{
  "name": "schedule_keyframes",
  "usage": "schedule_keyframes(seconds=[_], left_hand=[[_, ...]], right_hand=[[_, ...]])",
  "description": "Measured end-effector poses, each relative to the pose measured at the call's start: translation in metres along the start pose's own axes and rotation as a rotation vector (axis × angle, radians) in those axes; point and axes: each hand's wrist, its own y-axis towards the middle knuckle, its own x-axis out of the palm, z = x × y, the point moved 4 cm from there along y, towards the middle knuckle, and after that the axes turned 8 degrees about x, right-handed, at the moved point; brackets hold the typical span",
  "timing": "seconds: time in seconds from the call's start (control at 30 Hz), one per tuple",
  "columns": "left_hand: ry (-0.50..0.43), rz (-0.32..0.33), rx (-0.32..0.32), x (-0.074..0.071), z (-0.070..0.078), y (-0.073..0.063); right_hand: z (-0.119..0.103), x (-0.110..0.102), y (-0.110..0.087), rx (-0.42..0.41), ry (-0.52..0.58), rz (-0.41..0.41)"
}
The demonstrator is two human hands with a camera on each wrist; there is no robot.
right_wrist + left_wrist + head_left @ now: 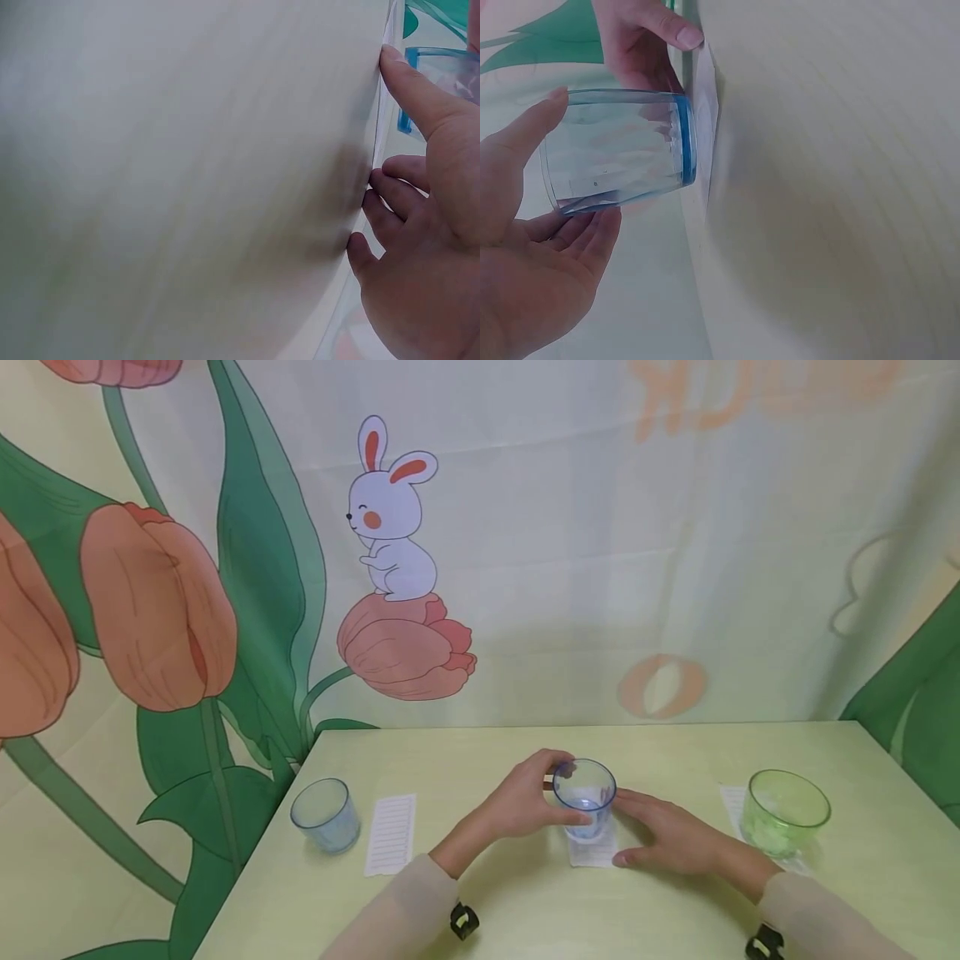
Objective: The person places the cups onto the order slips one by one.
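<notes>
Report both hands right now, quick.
Left hand: closed around the blue-rimmed glass, thumb and fingers on opposite sides.
Right hand: open, no glass held, thumb at the edge of the paper slip.

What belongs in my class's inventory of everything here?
Table: one, pale yellow, foreground
Backdrop: one, whitish, behind table
Tulip blossoms: four, coral, on backdrop
Leaves: several, green, backdrop's sides
Rabbit: one, white, atop a blossom
Lettering, ring: one each, orange, backdrop's right
Paper slips: three, white, left, middle, right
Left cup: one, bluish, table's left
Middle cup: one, blue, over middle slip
Green cup: one, green, over right slip
Sleeves: two, beige, bottom
Wrist gadgets: two, black, by sleeves
Left hand: one, gripping middle cup
Right hand: one, beside middle cup
</notes>
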Motion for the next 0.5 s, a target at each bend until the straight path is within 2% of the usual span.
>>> schedule_keyframes(seconds=[0.33, 0.5], left_hand=[[-0.011, -0.006, -0.019, 0.011, 0.0, 0.005], [0.011, -0.008, -0.034, 0.016, -0.001, 0.006]], right_hand=[[-0.006, -0.004, -0.001, -0.048, 0.016, 0.029], [-0.005, -0.003, -0.001, -0.04, 0.039, 0.018]])
